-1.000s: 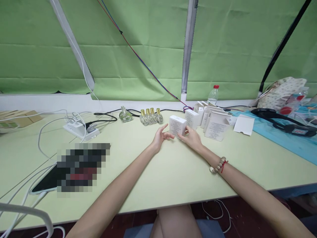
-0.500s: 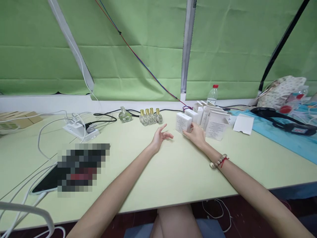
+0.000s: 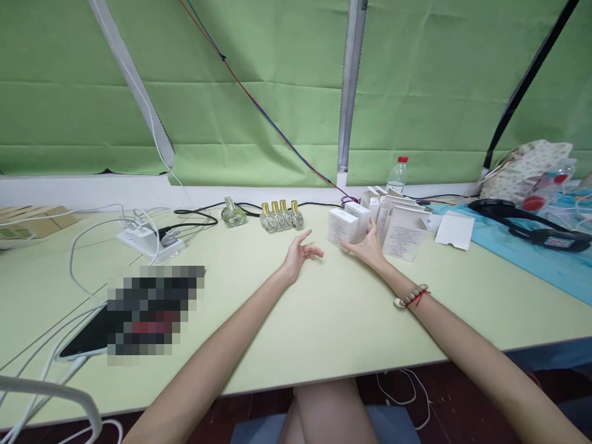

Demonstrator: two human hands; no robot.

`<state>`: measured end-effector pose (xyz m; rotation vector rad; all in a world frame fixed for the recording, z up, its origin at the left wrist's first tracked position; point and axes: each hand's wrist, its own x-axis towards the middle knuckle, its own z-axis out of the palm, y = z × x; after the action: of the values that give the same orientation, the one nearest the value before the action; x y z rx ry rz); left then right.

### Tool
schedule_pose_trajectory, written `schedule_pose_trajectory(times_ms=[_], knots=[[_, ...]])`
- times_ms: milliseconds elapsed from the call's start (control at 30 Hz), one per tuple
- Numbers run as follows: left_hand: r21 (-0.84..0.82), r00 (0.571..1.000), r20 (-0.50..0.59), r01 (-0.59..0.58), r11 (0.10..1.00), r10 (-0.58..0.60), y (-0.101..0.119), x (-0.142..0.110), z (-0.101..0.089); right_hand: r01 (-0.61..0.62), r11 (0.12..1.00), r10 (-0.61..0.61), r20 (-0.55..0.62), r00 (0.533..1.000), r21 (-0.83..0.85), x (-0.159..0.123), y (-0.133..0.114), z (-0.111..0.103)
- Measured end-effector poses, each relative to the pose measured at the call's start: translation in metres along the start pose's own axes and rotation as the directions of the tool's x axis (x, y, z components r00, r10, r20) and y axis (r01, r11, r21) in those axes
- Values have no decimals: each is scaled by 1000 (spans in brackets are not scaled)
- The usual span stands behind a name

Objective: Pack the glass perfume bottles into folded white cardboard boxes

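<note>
My left hand (image 3: 300,256) rests on the table with its fingers loosely apart and nothing in it. My right hand (image 3: 366,246) is open beside a small white printed carton (image 3: 341,227). Its thumb is by the carton's lower front corner, and its fingers are spread up along the right side of a second white carton (image 3: 359,216); whether they touch is hard to tell. Just right of the hand stands a white carton with raised flaps (image 3: 404,237). Beyond my left hand stand several clear glass bottles with gold caps (image 3: 280,217) and one greenish glass bottle (image 3: 234,214).
A red-capped water bottle (image 3: 398,174) stands behind the cartons. Right of them are a folded white card (image 3: 455,230), a blue cloth (image 3: 527,253) and a black headset (image 3: 546,237). On the left lie a power strip (image 3: 150,240), white cables and a partly blurred dark tablet (image 3: 87,336).
My right hand has opened: its fingers, curled around the front carton before, have spread away to the right. The cartons and my left hand stay in place.
</note>
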<state>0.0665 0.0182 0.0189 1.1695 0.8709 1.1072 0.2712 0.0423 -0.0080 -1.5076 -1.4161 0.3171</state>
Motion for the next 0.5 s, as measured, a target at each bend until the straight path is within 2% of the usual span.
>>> schedule_pose_trajectory(times_ms=[67, 267, 500], knots=[[5, 1000, 4, -3, 1000, 3, 0, 0, 0, -42, 999, 42, 41, 998, 8, 1, 2, 0], [6, 1000, 15, -12, 1000, 12, -4, 3, -3, -79, 995, 77, 32, 996, 57, 6, 7, 0], [1, 1000, 8, -11, 1000, 11, -4, 3, -3, -31, 999, 30, 14, 999, 29, 7, 14, 3]])
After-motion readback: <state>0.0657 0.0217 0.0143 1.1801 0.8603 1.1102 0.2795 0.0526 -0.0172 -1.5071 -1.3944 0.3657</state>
